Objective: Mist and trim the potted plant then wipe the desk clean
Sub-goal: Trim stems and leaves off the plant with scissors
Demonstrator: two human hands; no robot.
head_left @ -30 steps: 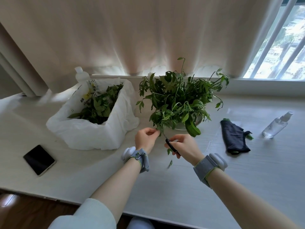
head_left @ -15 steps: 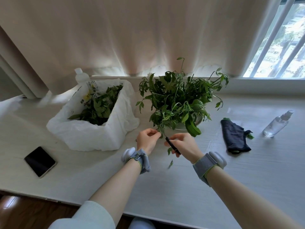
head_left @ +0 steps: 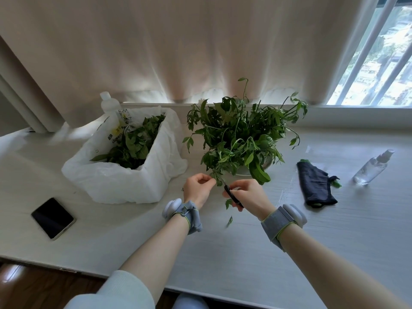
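Note:
A leafy potted plant (head_left: 240, 134) stands in a white pot (head_left: 243, 171) at the back middle of the white desk (head_left: 223, 253). My left hand (head_left: 198, 190) pinches a low sprig (head_left: 215, 176) at the plant's front. My right hand (head_left: 249, 197) holds black scissors (head_left: 231, 195) whose blades meet the sprig's stem. Loose green leaves (head_left: 229, 219) lie or fall just below the scissors. A dark cloth (head_left: 315, 186) lies right of the pot, and a clear spray bottle (head_left: 372, 168) lies on its side further right.
A white plastic bag (head_left: 124, 184) full of cut leaves sits left of the plant, with a white bottle (head_left: 109, 103) behind it. A black phone (head_left: 53, 217) lies near the desk's front left edge. Curtain and window sill run along the back.
Both hands have stayed at the plant's front edge, shifting only slightly. The scissors remain at the sprig's stem; small leaves hang or drop below them.

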